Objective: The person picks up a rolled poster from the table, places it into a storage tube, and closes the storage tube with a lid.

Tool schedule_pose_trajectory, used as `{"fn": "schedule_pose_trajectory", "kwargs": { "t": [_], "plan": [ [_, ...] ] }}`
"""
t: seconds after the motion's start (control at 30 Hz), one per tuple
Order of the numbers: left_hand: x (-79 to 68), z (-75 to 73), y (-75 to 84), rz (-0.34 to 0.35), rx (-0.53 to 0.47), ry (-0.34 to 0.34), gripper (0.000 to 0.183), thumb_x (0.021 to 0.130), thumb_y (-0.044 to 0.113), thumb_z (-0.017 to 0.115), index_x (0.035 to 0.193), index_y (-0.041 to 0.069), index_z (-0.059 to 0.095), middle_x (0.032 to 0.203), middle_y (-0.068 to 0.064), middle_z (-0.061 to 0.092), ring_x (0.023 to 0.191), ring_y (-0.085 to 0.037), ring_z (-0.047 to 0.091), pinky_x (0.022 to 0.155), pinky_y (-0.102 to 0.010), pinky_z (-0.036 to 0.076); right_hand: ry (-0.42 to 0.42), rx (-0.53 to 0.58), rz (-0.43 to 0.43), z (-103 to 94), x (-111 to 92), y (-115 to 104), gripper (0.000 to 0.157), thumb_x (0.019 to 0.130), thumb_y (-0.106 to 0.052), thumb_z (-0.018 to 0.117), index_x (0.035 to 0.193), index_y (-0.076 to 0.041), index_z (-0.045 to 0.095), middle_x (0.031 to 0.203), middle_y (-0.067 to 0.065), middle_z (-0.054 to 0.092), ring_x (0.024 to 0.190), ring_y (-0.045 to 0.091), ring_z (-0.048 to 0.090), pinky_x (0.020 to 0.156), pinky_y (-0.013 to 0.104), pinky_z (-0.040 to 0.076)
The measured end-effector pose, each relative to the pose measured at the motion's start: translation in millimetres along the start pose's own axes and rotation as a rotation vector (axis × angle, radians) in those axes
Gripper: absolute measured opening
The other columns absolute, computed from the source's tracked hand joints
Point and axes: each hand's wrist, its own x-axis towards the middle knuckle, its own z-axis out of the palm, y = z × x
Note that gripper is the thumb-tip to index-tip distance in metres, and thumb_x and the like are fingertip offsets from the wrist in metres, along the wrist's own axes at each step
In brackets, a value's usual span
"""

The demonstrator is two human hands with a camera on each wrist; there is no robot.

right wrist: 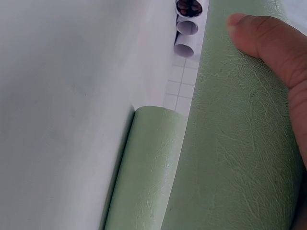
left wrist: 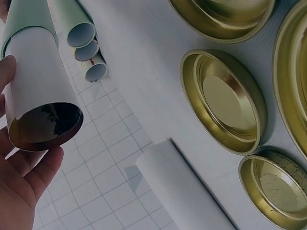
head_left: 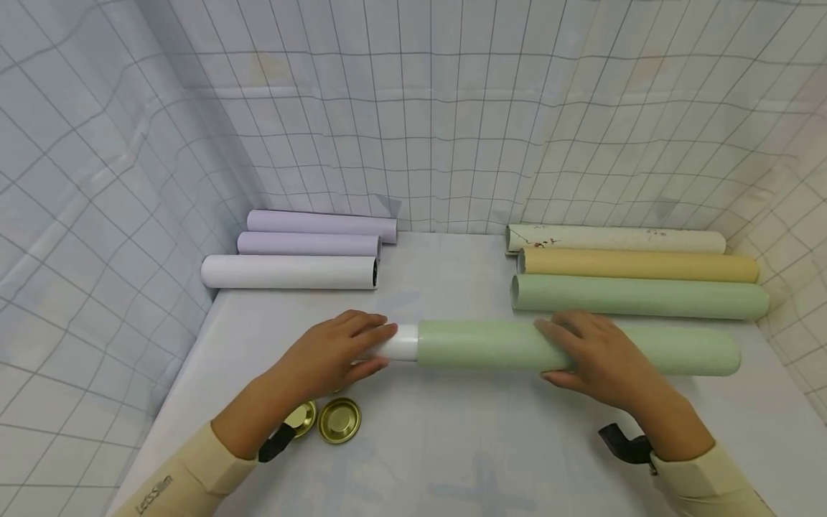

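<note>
My left hand (head_left: 332,355) holds a white tube (head_left: 405,343) near its left end, thumb and fingers around it. In the left wrist view, the white tube (left wrist: 41,72) has an open end with a dark, shiny inside. The tube's other part runs into a green wallpaper-like roll (head_left: 478,346), whose edge encircles it. My right hand (head_left: 594,359) grips that green roll around its middle, the thumb lying along the creased surface in the right wrist view. Both pieces line up level, held above the table.
Gold metal lids (head_left: 339,420) lie near my left forearm. At the back left rest two lilac rolls (head_left: 310,243) and a white roll (head_left: 291,272). A floral roll (head_left: 614,238), a yellow roll (head_left: 639,265) and another green roll (head_left: 639,296) lie back right. Grid-patterned curtains (head_left: 452,108) surround the table.
</note>
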Motion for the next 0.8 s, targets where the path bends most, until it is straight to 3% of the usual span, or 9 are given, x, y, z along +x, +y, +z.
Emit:
{"fn": "schedule_pose_trajectory", "kwargs": {
  "t": [0.23,0.5,0.8],
  "plan": [
    [1.1,-0.6,3.2,0.013,-0.045,-0.046,0.048,0.091,0.032,0.073,0.133,0.012,0.061,0.128,-0.008,0.061,0.117,-0.023,0.058,0.089,-0.037,0.055,-0.011,-0.001,-0.012,2.2,1.2,-2.6,0.077,0.065,-0.039,0.089,0.129,-0.006,0.062,0.112,0.011,0.059,0.099,0.031,0.060,0.082,0.050,0.052],
    [-5.4,-1.7,-8.0,0.045,-0.008,0.035,0.052,0.087,0.034,0.078,0.130,0.012,0.060,0.128,-0.011,0.060,0.114,-0.027,0.060,0.091,-0.042,0.053,-0.009,0.005,-0.006,2.1,2.0,-4.3,0.077,0.064,-0.038,0.090,0.128,-0.006,0.062,0.112,0.011,0.059,0.098,0.031,0.061,0.082,0.050,0.052],
    [-19.2,-14.1,-12.5,-0.002,0.012,0.037,0.059,0.079,0.032,0.084,0.129,0.011,0.061,0.125,-0.012,0.061,0.109,-0.028,0.062,0.086,-0.043,0.055,-0.014,-0.007,0.001,1.6,-0.8,-4.2,0.077,0.065,-0.039,0.090,0.129,-0.007,0.062,0.112,0.011,0.059,0.097,0.031,0.061,0.082,0.050,0.052]
  ]
}}
